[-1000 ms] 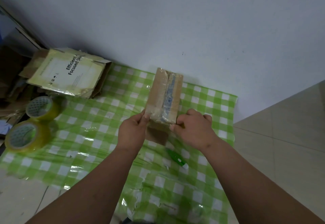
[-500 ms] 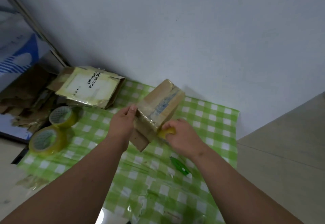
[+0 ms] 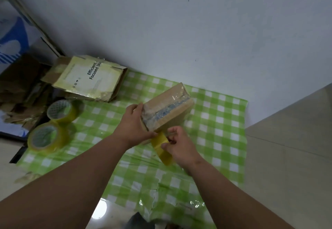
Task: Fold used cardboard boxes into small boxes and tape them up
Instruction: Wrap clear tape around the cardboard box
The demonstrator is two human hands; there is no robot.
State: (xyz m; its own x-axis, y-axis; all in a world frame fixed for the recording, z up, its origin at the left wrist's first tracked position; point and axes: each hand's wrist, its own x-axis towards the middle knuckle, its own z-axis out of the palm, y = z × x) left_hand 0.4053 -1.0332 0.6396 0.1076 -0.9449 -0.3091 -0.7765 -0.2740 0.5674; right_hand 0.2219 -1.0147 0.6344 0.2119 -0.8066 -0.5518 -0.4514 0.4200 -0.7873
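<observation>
Both hands grip now: left [image 3: 133,127] tilts box [image 3: 166,110], right [image 3: 179,145] newly holds tape roll [image 3: 160,147].

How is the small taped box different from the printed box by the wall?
The small taped box is plain brown, wrapped in clear tape and held by the left hand; the printed box has a pale yellow lettered face and lies untouched. The taped box is closed; the printed box's end gapes open. Both are cardboard.

A small box [image 3: 167,109] sits mid-cloth [image 3: 224,120], a tape roll [image 3: 161,147] just near of it. Two more rolls [image 3: 53,126] lie left; a flattened carton [image 3: 88,78] far left.
</observation>
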